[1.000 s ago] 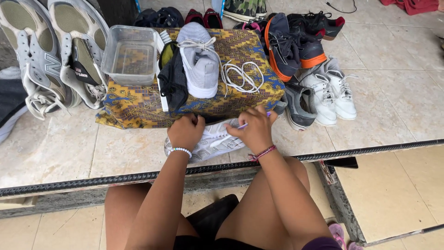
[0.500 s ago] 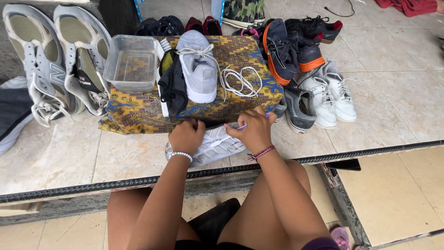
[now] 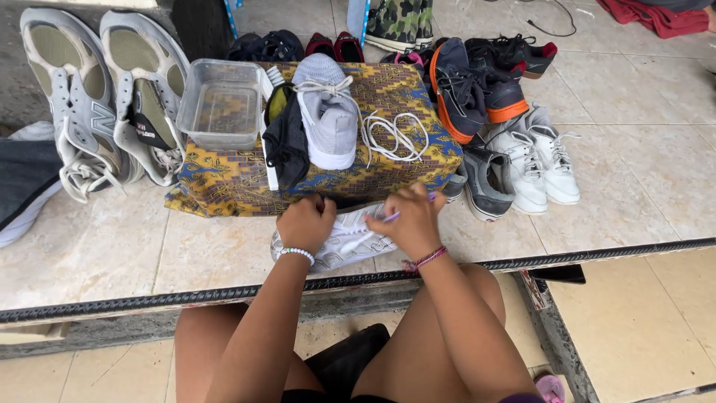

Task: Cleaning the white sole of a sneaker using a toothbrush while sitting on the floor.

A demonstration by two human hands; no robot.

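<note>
Two hands work on a white sneaker (image 3: 344, 240) lying on its side near the front edge of the tiled ledge (image 3: 112, 254), just before the patterned cloth (image 3: 388, 175). The left hand (image 3: 306, 222) presses closed on the shoe's upper; the right hand (image 3: 412, 221) pinches a thin purple-tipped tool (image 3: 394, 216) over its laces.

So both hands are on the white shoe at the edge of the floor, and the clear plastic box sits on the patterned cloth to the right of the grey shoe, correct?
Not quite. In the head view the clear plastic box sits on the patterned cloth to the left of the grey shoe, not the right. The left hand and right hand are indeed on the white shoe.
</note>
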